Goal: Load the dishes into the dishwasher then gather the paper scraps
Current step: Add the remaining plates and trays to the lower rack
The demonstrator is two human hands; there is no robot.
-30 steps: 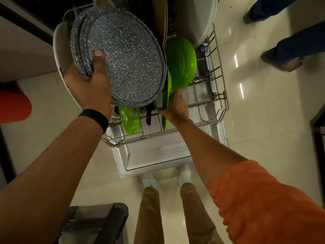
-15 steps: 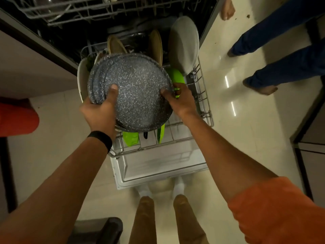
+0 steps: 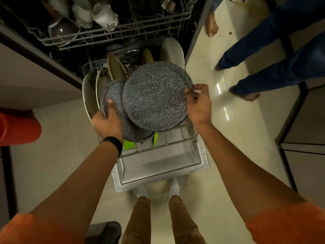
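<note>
A stack of speckled grey plates hangs over the pulled-out lower rack point(image 3: 191, 138) of the open dishwasher. My right hand point(image 3: 198, 104) pinches the right rim of the top speckled plate point(image 3: 154, 95) and holds it shifted right of the others. My left hand point(image 3: 108, 121) grips the remaining speckled plates point(image 3: 114, 92) at their lower left, thumb on the face. White and tan plates point(image 3: 116, 67) stand upright in the rack behind. Green plastic dishes point(image 3: 128, 144) show under the stack. No paper scraps are visible.
The upper rack point(image 3: 105, 35) holds cups and a dark bowl. The dishwasher door point(image 3: 158, 164) lies open in front of my feet. Another person's legs point(image 3: 272, 55) stand on the tiled floor at right. An orange object point(image 3: 19, 127) sits at left, cabinets at right.
My right hand has slid the top speckled plate to the right, off the stack in my left hand. The view has tilted up, showing the upper rack.
</note>
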